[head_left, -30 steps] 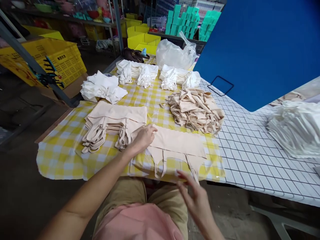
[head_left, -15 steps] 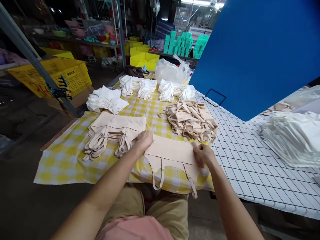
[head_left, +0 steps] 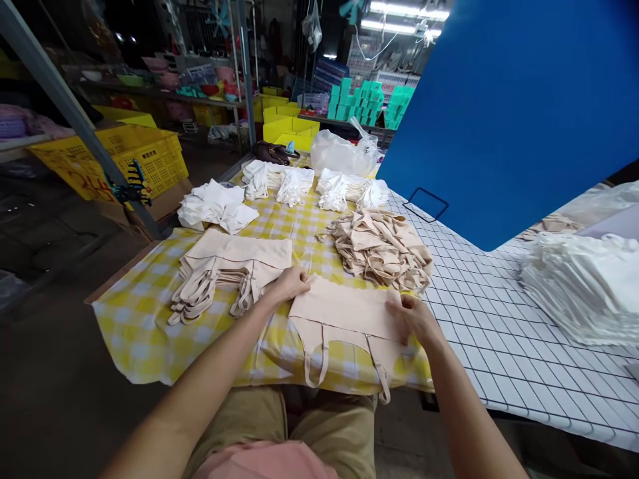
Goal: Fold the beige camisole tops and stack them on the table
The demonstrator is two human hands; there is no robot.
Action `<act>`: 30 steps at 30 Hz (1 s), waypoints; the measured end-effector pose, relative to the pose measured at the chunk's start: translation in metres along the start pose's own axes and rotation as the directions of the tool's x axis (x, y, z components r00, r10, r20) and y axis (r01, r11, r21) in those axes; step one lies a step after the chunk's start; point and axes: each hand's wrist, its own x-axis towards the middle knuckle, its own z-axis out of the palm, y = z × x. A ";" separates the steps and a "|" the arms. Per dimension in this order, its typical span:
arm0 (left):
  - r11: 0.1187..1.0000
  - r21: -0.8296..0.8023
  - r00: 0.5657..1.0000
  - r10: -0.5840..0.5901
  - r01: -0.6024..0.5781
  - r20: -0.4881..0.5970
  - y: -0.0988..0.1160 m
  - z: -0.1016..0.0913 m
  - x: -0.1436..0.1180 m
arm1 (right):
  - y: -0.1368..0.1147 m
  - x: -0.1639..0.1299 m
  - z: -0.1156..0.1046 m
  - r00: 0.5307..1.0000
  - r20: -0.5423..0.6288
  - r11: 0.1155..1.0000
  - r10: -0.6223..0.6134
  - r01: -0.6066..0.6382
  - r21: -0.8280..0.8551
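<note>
A beige bra top (head_left: 349, 313) with two thin adjustable straps lies flat at the table's front edge, its straps pointing toward me and hanging over. My left hand (head_left: 292, 283) is closed, pinching the garment's far left corner. At its right end, my right hand (head_left: 413, 315) grips the side edge, with the fingertips partly hidden by fabric. Left of my left hand is a neat stack of beige bra tops (head_left: 239, 256), straps also toward me. Behind the held one lies a tangled heap of the same beige garments (head_left: 382, 249).
White garments lie in a loose pile (head_left: 217, 206) and folded stacks (head_left: 277, 179) farther back on the yellow checked cloth (head_left: 144, 332). A blue board (head_left: 499, 120) rises at right, beside a white garment stack (head_left: 584, 286). A metal post (head_left: 94, 146) and yellow crate (head_left: 164, 156) stand left.
The view has tilted up slightly. Both hands stay at the two ends of the bra top; the left fingers have shifted to its far corner, and the fabric remains spread flat.
</note>
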 end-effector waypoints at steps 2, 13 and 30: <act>0.997 -0.069 0.999 0.036 -0.038 -0.035 0.004 -0.004 0.001 | -0.007 -0.004 -0.009 0.998 0.061 0.989 -0.008 -0.002 0.151; 0.830 -0.182 0.795 0.406 -0.527 -0.450 0.042 -0.080 -0.024 | -0.058 -0.031 -0.078 0.924 -0.256 0.887 -0.283 0.354 0.297; 0.772 0.170 0.788 0.612 -0.613 0.063 -0.057 0.004 -0.122 | 0.053 -0.123 -0.015 0.844 0.108 0.830 -0.525 0.536 -0.155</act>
